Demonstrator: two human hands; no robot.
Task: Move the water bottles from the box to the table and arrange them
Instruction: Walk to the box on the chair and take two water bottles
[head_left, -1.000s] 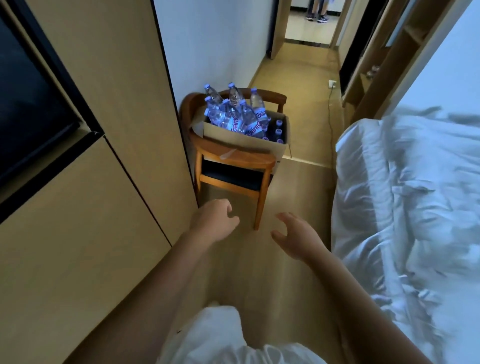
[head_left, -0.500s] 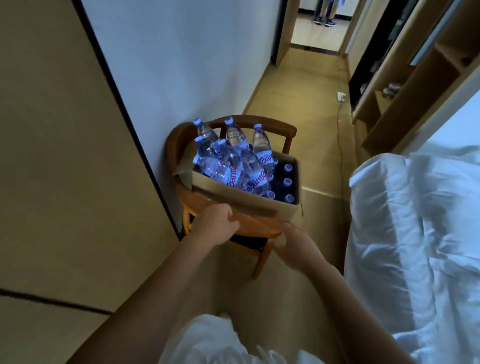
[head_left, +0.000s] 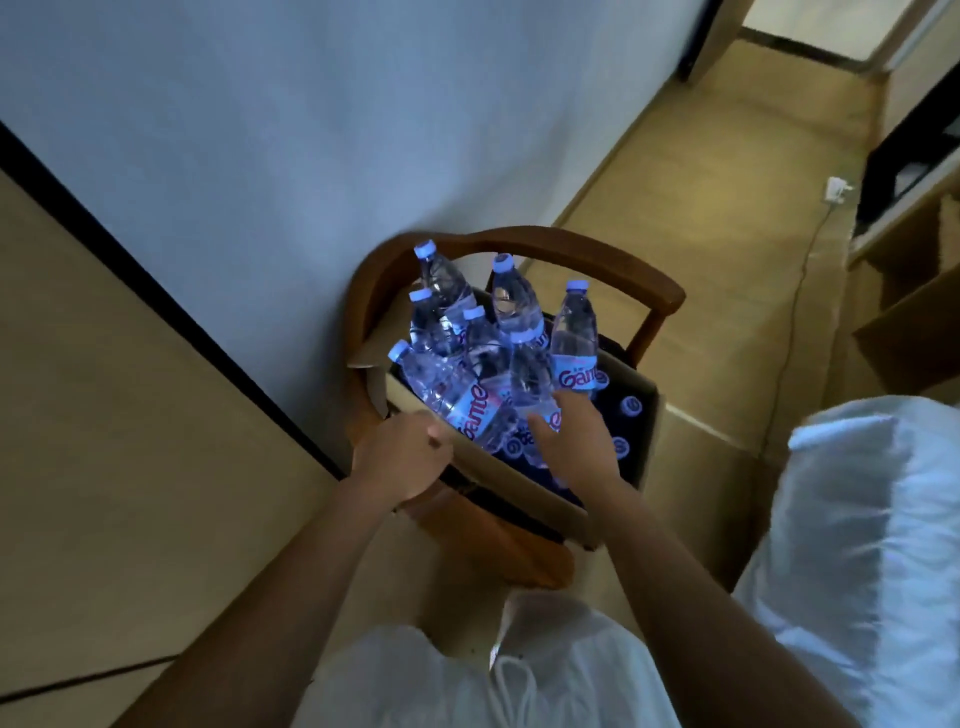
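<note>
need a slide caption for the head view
Left hand grips the box edge on a wooden chair; right hand reaches for a bottle.

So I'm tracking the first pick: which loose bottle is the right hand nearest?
The tilted bottle in the front middle of the pile; the right hand reaches its label, other bottles stand farther back or left.

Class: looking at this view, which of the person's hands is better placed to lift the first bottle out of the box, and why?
Probably the right hand: it is open among the bottles. The left hand grips the box at its near rim.
</note>
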